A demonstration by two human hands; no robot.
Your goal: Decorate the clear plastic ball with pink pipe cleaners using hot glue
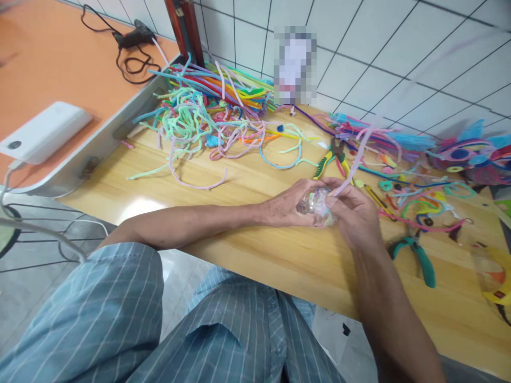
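Note:
Above the wooden table, my left hand (pixel 287 205) wraps round a small, clear, shiny object (pixel 317 206) with glints of several colours; its exact kind cannot be made out. My right hand (pixel 357 210) pinches a pale purple pipe cleaner (pixel 358 157) right against that object. The strip rises from the fingers and bends over at its upper end. Both hands meet at the clear object, and the fingers cover part of it. Just behind them lie yellow-and-green pliers (pixel 328 159). To the right of my right wrist are teal-handled pliers (pixel 419 255).
Tangled green pipe cleaners (pixel 189 119) and a bundle of many colours (pixel 227 85) lie at the back left. More scraps (pixel 427 199) spread on the right, near a yellow tape dispenser (pixel 497 282). A white power bank (pixel 46 133) rests on the orange surface (pixel 107 101). A tiled wall stands behind.

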